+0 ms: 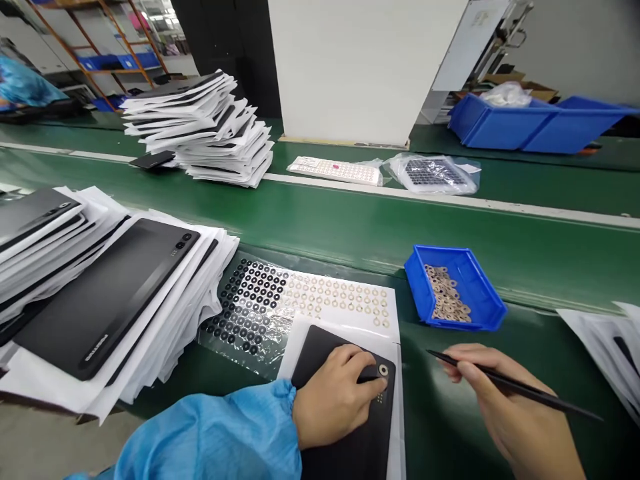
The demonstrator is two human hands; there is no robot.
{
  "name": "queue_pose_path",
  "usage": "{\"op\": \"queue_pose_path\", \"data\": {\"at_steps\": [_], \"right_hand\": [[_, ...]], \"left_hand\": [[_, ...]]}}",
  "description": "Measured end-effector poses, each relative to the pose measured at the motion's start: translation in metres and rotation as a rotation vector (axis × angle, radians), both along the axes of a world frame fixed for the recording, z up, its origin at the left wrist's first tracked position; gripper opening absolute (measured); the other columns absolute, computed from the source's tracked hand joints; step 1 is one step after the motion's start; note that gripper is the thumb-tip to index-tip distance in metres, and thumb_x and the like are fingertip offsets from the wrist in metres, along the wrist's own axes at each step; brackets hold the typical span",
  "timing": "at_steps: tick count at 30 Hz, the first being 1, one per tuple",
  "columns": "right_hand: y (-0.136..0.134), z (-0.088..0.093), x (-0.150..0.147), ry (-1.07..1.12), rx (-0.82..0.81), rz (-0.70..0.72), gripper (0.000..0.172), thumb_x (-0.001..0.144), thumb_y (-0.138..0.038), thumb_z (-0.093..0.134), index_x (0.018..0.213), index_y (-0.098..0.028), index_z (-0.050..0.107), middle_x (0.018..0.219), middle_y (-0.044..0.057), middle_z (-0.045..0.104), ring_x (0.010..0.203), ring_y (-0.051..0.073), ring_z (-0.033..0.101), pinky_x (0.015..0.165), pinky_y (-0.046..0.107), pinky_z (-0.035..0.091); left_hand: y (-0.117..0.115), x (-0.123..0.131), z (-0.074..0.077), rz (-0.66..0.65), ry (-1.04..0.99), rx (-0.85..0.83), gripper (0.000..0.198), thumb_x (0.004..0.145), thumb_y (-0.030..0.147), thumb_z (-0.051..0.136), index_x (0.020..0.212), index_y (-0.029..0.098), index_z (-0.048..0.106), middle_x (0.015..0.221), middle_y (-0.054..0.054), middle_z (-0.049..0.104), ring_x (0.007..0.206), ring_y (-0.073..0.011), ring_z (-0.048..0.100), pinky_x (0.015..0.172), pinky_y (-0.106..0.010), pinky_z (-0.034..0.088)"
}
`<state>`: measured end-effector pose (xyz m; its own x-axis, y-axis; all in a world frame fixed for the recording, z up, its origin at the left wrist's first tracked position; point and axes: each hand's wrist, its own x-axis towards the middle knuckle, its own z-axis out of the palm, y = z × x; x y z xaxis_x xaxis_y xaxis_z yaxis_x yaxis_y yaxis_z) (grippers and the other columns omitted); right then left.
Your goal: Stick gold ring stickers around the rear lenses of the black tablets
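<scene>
A black tablet back cover (350, 440) lies on white paper in front of me. My left hand (340, 397) rests on it, fingers bent and pressing near its upper right corner. Beside those fingertips, a pale ring (383, 369) sits at a camera hole. My right hand (505, 393) holds black tweezers (530, 392) like a pen, tips pointing left above the green table, apart from the cover. Behind the cover lie a white sheet of pale ring stickers (350, 293) and a clear sheet of black rings (250, 300). A blue bin (483, 300) holds many small tan rings (445, 293).
Stacked tablet covers with paper between them (115, 287) stand at left, with another tall stack (200, 130) behind. Bagged sheets (435, 175) lie on the far ledge near a white panel (360, 73). Blue bins (530, 123) stand back right; papers (607, 353) at right.
</scene>
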<state>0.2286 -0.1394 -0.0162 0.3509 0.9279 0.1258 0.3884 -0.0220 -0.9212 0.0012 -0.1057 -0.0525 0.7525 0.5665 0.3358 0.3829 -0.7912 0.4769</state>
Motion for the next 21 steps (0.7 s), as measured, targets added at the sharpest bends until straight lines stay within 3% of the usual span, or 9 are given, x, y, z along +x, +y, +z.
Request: {"op": "queue_pose_path", "data": {"at_steps": [3, 10, 13, 17, 19, 21], "right_hand": [[0.002, 0.003, -0.003, -0.077, -0.068, 0.094, 0.027, 0.075, -0.047, 0.068, 0.065, -0.021, 0.068, 0.071, 0.006, 0.066, 0.06, 0.019, 0.061, 0.052, 0.026, 0.052], [-0.021, -0.018, -0.012, 0.157, -0.014, -0.007, 0.022, 0.072, -0.041, 0.073, 0.069, -0.02, 0.071, 0.069, 0.006, 0.065, 0.054, 0.017, 0.061, 0.05, 0.026, 0.053], [-0.024, -0.008, -0.017, 0.204, 0.002, -0.02, 0.02, 0.07, -0.039, 0.075, 0.067, -0.019, 0.072, 0.069, 0.007, 0.065, 0.053, 0.017, 0.062, 0.05, 0.027, 0.054], [-0.01, 0.016, -0.011, 0.233, 0.195, -0.14, 0.016, 0.069, -0.034, 0.077, 0.066, -0.02, 0.069, 0.07, 0.004, 0.066, 0.055, 0.014, 0.06, 0.05, 0.023, 0.052], [0.005, 0.026, 0.0, 0.192, 0.276, -0.217, 0.012, 0.071, -0.033, 0.074, 0.071, -0.023, 0.069, 0.074, 0.001, 0.066, 0.061, 0.013, 0.062, 0.058, 0.023, 0.053], [0.019, 0.031, 0.014, 0.08, 0.203, -0.197, 0.014, 0.076, -0.036, 0.068, 0.081, -0.023, 0.071, 0.083, 0.003, 0.07, 0.073, 0.017, 0.066, 0.07, 0.028, 0.055]], "left_hand": [[0.0, -0.001, -0.001, 0.003, 0.013, 0.004, 0.029, 0.082, 0.009, 0.054, 0.109, 0.016, 0.06, 0.111, -0.008, 0.054, 0.103, -0.0217, 0.046, 0.093, -0.035, 0.045], [0.0, -0.004, -0.003, -0.012, 0.017, -0.01, 0.026, 0.084, 0.01, 0.053, 0.108, 0.016, 0.061, 0.111, -0.009, 0.054, 0.105, -0.0226, 0.046, 0.094, -0.036, 0.044], [0.0, -0.005, -0.002, -0.009, 0.016, -0.026, 0.027, 0.083, 0.008, 0.052, 0.108, 0.016, 0.061, 0.111, -0.009, 0.054, 0.105, -0.0225, 0.046, 0.094, -0.036, 0.044], [0.0, -0.005, -0.002, -0.014, -0.003, -0.028, 0.029, 0.081, 0.004, 0.052, 0.107, 0.016, 0.06, 0.111, -0.008, 0.054, 0.105, -0.0228, 0.046, 0.094, -0.037, 0.045], [-0.001, -0.005, -0.003, -0.007, -0.018, -0.029, 0.03, 0.08, 0.003, 0.053, 0.107, 0.016, 0.06, 0.111, -0.008, 0.054, 0.105, -0.0225, 0.046, 0.094, -0.037, 0.044], [-0.002, -0.004, -0.004, 0.005, -0.023, -0.036, 0.031, 0.08, 0.003, 0.053, 0.106, 0.017, 0.06, 0.111, -0.007, 0.054, 0.105, -0.022, 0.046, 0.094, -0.036, 0.044]]}}
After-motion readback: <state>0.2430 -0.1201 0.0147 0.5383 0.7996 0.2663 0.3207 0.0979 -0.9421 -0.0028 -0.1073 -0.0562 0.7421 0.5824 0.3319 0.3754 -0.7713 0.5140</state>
